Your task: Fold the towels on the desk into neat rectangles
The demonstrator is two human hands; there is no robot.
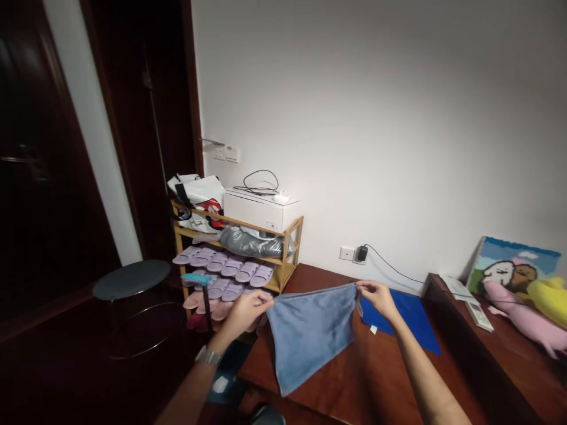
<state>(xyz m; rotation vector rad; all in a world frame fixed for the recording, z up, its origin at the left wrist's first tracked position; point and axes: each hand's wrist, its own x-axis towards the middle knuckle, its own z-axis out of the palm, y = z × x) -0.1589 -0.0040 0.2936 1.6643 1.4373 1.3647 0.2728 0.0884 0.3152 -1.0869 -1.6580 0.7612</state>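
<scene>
Pinching one upper corner of a soft grey-blue rectangular cloth (314, 336) between thumb and fingers of the left hand (252, 301), and the other upper corner likewise with the right hand (372, 292). Hanging spread between both grips, with a gently sagging top edge, over a reddish-brown wooden table (349, 392). Cannot tell whether touching the tabletop below. Wearing a silver-coloured band (208, 356) on the left wrist. Reaching, on the right, in front of a flat bright-blue sheet (420, 324) lying near a small white scrap (373, 330). Facing, beyond the left hand, a pale wooden rack (286, 274) with rows of lilac slippers (233, 265) under a long white box (261, 209). Farther right, on a raised surface, near a pale remote control (479, 316) and a pink plush toy (522, 316). Far left, beside the rack, at a round dark stool (132, 278).
</scene>
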